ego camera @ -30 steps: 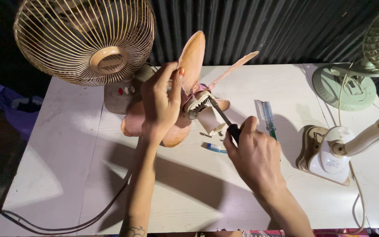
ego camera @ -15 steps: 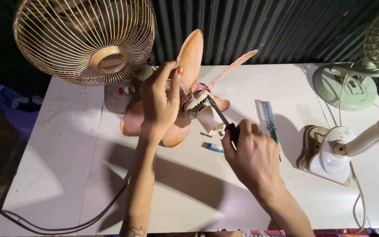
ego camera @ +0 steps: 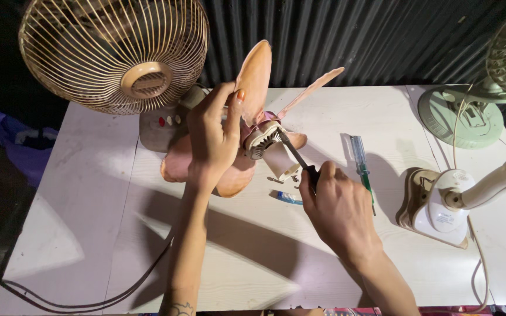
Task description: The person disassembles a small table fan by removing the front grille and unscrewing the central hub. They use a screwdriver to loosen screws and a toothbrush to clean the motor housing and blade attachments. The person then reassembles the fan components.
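While the left hand (ego camera: 215, 137) is wrapped around the pink plastic fan blade assembly (ego camera: 253, 111), fingers curled over the hub area and thumb up against one blade, the right hand (ego camera: 338, 208) is closed in a fist grip on a black-handled screwdriver (ego camera: 297, 157). Screwdriver shaft runs up-left from the fist; tip sits at the cream ribbed motor housing (ego camera: 263, 140) at the centre of the blades. Blade assembly is mid-table, slightly left of centre, tilted up off the white wooden table (ego camera: 265, 257), lower blades resting on it.

Just right of the right hand: green-handled screwdriver with clear shaft cover (ego camera: 361, 167), lying flat. Near the fist's left side: small blue object (ego camera: 288, 198) on the table, plus a few small loose bits near the housing, too small to identify.

Far left: beige wire fan guard (ego camera: 112, 52) on a beige base with buttons (ego camera: 162, 126). Right: cream and white fan stand (ego camera: 452, 202) lying on its side. Far right: pale green round fan base (ego camera: 461, 117). Black cable (ego camera: 89, 301) trails off the near-left table edge.
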